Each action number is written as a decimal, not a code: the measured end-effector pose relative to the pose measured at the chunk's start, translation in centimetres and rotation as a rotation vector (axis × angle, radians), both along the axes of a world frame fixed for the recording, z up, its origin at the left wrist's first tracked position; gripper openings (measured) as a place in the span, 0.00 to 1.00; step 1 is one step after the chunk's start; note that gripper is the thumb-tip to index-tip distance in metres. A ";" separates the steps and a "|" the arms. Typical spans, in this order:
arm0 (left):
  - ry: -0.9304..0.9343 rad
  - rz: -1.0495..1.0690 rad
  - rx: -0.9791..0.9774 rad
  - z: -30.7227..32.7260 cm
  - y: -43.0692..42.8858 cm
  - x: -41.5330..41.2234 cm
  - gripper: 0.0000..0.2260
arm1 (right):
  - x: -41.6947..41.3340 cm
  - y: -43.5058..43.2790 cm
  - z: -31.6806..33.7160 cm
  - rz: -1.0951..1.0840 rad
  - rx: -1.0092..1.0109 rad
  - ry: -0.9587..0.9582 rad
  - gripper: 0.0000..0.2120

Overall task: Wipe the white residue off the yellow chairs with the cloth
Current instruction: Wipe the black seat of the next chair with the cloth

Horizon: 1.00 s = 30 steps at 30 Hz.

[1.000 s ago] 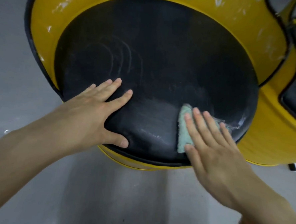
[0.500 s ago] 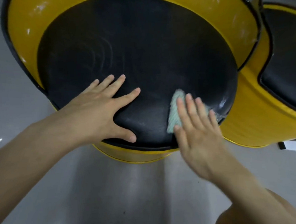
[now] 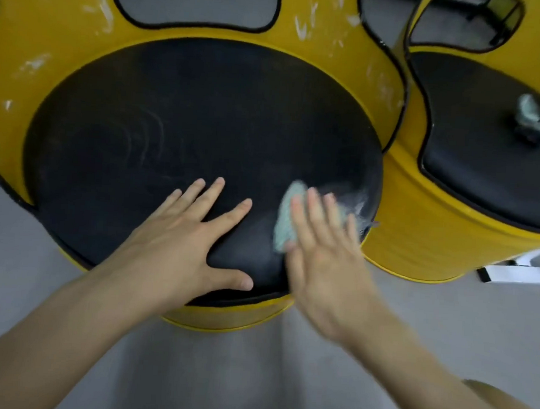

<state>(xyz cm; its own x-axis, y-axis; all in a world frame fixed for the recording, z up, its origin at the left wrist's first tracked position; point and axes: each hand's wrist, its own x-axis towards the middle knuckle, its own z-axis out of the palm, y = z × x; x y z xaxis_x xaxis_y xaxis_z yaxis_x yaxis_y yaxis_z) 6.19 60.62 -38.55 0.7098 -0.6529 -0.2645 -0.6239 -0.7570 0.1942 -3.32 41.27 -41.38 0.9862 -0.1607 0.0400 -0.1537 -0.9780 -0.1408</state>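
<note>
A yellow barrel chair (image 3: 60,49) with a round black seat cushion (image 3: 188,120) fills the view; white smears dot its yellow backrest. My left hand (image 3: 184,240) rests flat with spread fingers on the cushion's front edge. My right hand (image 3: 322,255), blurred by motion, presses a pale green cloth (image 3: 285,221) flat onto the cushion's front right part. White residue streaks (image 3: 359,202) lie on the cushion just right of the cloth.
A second yellow chair (image 3: 418,238) with a black cushion stands touching on the right; a crumpled pale cloth (image 3: 533,119) lies on its seat. Grey floor (image 3: 252,377) runs below. A white object (image 3: 517,270) sits on the floor at the right.
The view has pulled back and up, showing the backrest and the second chair's cloth. My right hand with the cloth has slid a little toward the cushion's front; my left hand stays planted.
</note>
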 end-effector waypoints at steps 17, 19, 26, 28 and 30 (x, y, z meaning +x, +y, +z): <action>0.103 -0.007 -0.011 1.7 -7.6 -0.1 0.41 | -2.7 -6.6 -1.0 0.203 0.161 0.038 0.30; 0.128 -0.005 0.006 2.5 -8.8 0.1 0.39 | 0.1 -10.0 -0.9 0.166 0.106 0.008 0.29; 0.165 0.020 0.084 2.7 -10.9 0.4 0.43 | 1.1 -10.6 -1.9 0.141 0.104 -0.091 0.29; 0.177 0.013 0.079 2.4 -11.5 0.7 0.45 | -1.5 -9.3 -2.6 0.269 0.125 -0.082 0.29; 0.165 0.008 0.070 2.1 -11.7 1.0 0.46 | -1.4 -9.9 -2.6 0.318 0.126 -0.087 0.28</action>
<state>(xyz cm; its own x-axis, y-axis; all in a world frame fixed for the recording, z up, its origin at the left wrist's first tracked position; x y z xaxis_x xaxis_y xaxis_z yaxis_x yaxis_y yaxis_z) 7.20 48.90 -36.48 0.6577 -0.6236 -0.4226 -0.5821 -0.7768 0.2404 -4.75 31.38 -44.01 0.9814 0.1453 0.1254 0.1740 -0.9492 -0.2623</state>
